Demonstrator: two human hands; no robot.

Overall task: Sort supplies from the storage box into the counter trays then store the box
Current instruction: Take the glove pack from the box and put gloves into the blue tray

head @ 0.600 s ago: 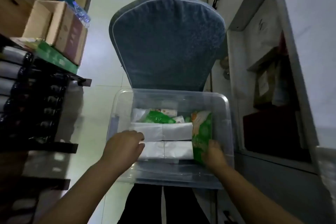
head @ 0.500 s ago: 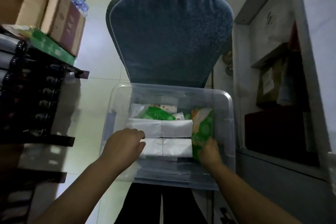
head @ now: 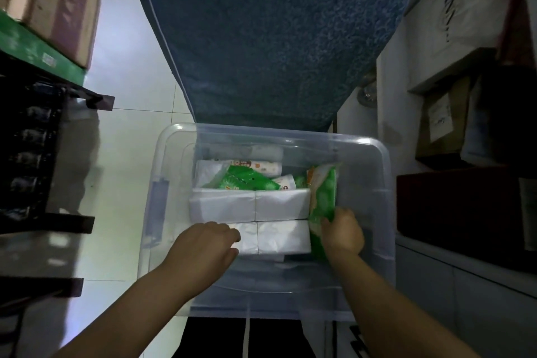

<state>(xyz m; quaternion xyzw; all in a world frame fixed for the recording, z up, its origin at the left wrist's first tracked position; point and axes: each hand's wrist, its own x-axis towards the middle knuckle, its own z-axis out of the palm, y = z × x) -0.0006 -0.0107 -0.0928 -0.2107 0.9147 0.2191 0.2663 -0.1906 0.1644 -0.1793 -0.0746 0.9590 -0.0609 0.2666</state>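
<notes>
Storage box [head: 386, 212]: clear, glossy plastic, rectangular with rounded corners, lid off; it sits in front of a blue, nubbly upholstered chair back [head: 273, 38], over pale floor tiles [head: 128, 154].
Contents, near side: four white plastic-wrapped packs [head: 252, 206], soft-edged bricks, laid flat in two rows of two, touching each other.
Contents, far side: a flat green packet [head: 247, 182] and small white printed packs [head: 261, 166], jumbled; details too dim to read.
Green pouch [head: 322, 200]: crinkly film, green with an orange-and-white top, standing on edge along the box's right side; its long axis runs from the near side to the far side, just beside the white packs.
Right hand [head: 343, 231]: curled around the pouch's near end, thumb on its left face.
Left hand [head: 203, 247]: fingers bent and held together, lying on the near-left white pack.
Left shelf [head: 46, 224]: dark, carrying cardboard cartons [head: 55, 0].
</notes>
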